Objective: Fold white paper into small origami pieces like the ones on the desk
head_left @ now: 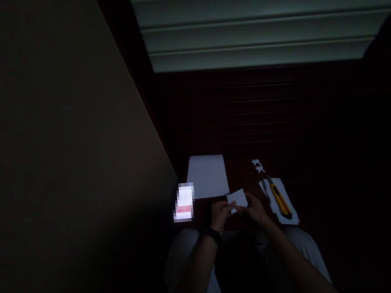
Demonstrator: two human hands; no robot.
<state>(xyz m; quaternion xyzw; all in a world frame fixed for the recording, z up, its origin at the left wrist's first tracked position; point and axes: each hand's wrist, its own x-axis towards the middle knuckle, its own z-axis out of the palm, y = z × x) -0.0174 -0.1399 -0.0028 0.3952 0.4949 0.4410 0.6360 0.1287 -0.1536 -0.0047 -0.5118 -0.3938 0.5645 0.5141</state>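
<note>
Between my two hands is a small piece of white paper (238, 198), tilted and held above the dark table. My left hand (219, 213), with a black band at the wrist, grips its lower left side, thumb on top. On the other side, my right hand (255, 209) pinches the lower right edge. A larger white sheet (207, 176) lies flat behind my left hand. To the right, a yellow utility knife (280, 201) rests on a stack of white paper (284, 188), with a slim dark tool (265, 190), its kind unclear, alongside.
A lit phone (184, 203), its screen blurred, lies at the left. Small cut white paper scraps (258, 165) sit behind the knife. A plain wall (77, 129) rises on the left, and a pale slatted panel (256, 27) stands ahead. The light is very dim.
</note>
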